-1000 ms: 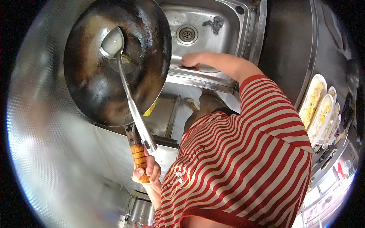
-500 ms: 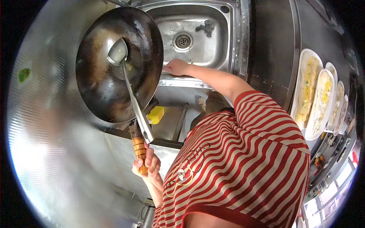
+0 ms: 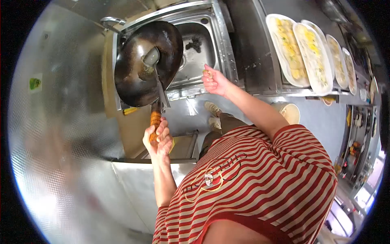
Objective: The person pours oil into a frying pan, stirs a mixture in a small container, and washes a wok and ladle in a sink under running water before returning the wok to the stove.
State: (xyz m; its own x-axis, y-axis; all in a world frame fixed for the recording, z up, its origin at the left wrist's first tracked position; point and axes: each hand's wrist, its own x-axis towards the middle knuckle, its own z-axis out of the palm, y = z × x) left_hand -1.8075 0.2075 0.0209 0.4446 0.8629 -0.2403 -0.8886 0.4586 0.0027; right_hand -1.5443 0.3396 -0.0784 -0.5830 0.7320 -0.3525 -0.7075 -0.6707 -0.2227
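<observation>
My left hand (image 3: pixel 159 140) is wrapped round the wooden handle (image 3: pixel 155 118) of a dark, round wok (image 3: pixel 128 77). The wok is over the left part of a steel sink (image 3: pixel 209 49). A metal ladle (image 3: pixel 152 57) lies inside the wok, its shaft running along the wok handle and ending just beyond my fingers. Some greenish scraps or liquid show at the wok's bottom, near the ladle bowl. My right hand (image 3: pixel 215 82) is closed in front of the sink's near right corner, pinching a small yellow-green scrap (image 3: pixel 208 74).
Dark scraps (image 3: pixel 194 44) lie in the sink, and a faucet (image 3: pixel 113 20) stands behind it at left. Several white oval platters of food (image 3: pixel 298 75) line the counter (image 3: pixel 254 53) at right. Below is a round bucket (image 3: pixel 289 113); a steel surface (image 3: pixel 61 142) fills the left.
My right hand has come away from the sink's edge and moved right, a small scrap now visible in its fingers. The wok, still in my left hand, appears further right; the view has shifted too.
</observation>
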